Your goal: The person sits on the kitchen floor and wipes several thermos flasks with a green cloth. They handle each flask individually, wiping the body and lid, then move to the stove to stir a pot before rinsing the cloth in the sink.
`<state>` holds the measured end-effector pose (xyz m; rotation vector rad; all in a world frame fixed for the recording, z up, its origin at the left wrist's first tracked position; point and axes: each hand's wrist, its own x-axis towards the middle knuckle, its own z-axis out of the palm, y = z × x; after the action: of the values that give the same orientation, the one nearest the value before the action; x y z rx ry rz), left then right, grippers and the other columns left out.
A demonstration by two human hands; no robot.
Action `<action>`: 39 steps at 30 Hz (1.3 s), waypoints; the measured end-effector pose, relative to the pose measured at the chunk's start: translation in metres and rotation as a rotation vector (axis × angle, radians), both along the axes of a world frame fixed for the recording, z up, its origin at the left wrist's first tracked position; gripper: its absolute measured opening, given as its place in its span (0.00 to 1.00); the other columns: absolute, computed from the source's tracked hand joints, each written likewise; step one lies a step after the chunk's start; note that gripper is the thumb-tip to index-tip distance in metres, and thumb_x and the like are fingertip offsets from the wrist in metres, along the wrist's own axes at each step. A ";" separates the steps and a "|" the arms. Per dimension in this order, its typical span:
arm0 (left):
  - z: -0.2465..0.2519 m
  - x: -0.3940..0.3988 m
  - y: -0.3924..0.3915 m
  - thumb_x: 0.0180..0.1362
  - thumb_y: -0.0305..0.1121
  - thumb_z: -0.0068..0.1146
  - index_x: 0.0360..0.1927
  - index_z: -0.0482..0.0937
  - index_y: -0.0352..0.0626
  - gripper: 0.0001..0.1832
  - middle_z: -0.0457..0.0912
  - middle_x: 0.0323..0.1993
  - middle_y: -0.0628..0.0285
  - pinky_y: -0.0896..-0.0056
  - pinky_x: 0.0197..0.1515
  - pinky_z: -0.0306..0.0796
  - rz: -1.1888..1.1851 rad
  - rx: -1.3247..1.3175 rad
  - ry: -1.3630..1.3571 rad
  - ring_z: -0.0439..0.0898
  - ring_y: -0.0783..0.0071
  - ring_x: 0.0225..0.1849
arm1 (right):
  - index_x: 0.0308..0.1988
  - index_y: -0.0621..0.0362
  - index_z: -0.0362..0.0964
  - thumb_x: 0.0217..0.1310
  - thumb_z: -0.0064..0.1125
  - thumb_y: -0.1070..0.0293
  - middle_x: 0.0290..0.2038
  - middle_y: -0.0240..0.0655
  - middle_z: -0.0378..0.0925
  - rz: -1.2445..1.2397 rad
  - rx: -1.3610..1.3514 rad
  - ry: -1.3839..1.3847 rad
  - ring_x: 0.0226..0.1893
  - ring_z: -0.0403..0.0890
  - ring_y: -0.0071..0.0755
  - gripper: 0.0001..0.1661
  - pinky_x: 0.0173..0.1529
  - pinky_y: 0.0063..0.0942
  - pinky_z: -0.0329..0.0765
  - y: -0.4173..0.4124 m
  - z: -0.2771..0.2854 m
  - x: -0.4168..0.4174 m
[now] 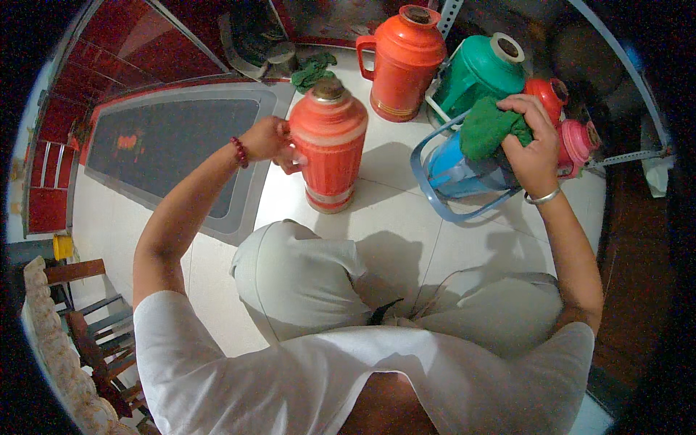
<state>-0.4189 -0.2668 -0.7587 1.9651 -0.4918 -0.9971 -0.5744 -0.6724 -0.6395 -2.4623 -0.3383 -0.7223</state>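
Note:
My left hand (274, 144) holds the side handle of a red, ribbed thermos flask (334, 152). The flask is upright with a brown cork stopper (329, 89) in its neck; whether its base touches the floor I cannot tell. In my right hand (533, 144) is a bunched green cloth (492, 130). Cloth and hand are over a blue vessel (451, 168) with a wide blue hoop handle (429, 201), and they hide its upper part. Whether the cloth touches the vessel is not clear.
Beyond stand an orange-red flask (408, 70), a green flask (473, 73), a small red flask (544, 98) and a pink flask (576, 144). Another green cloth (312, 70) lies behind my left flask. A grey mat (179, 141) covers floor at left; a perforated metal rack bar (625, 157) is right.

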 end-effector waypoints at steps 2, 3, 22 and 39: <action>-0.002 0.007 -0.008 0.45 0.35 0.72 0.34 0.78 0.36 0.18 0.82 0.24 0.58 0.76 0.25 0.75 -0.004 0.004 0.036 0.84 0.71 0.29 | 0.38 0.60 0.72 0.36 0.49 0.80 0.38 0.42 0.74 -0.025 -0.011 0.014 0.43 0.76 0.44 0.20 0.51 0.32 0.72 0.001 -0.001 0.000; -0.005 0.008 -0.011 0.46 0.36 0.71 0.33 0.78 0.37 0.17 0.82 0.23 0.60 0.76 0.24 0.75 0.026 -0.051 0.151 0.84 0.72 0.27 | 0.38 0.60 0.72 0.36 0.49 0.80 0.38 0.42 0.74 -0.032 -0.013 0.018 0.43 0.76 0.44 0.20 0.51 0.32 0.72 0.002 -0.002 0.001; -0.044 0.033 -0.092 0.39 0.35 0.76 0.31 0.78 0.35 0.20 0.79 0.23 0.61 0.71 0.33 0.71 -0.160 -0.282 -0.404 0.75 0.76 0.27 | 0.38 0.62 0.72 0.35 0.47 0.80 0.39 0.41 0.73 -0.022 0.008 0.132 0.43 0.75 0.41 0.21 0.53 0.30 0.69 0.006 0.005 0.009; -0.047 0.034 -0.092 0.39 0.45 0.74 0.25 0.76 0.37 0.23 0.78 0.21 0.54 0.66 0.32 0.70 -0.192 -0.164 -0.489 0.74 0.62 0.24 | 0.40 0.61 0.73 0.41 0.48 0.80 0.43 0.39 0.74 -0.104 0.148 -0.042 0.48 0.74 0.38 0.20 0.57 0.30 0.67 0.048 0.013 0.054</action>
<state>-0.3849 -0.3592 -0.8061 2.0340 -1.0158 -0.5567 -0.5202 -0.6246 -0.6261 -2.3401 -0.1673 -0.8138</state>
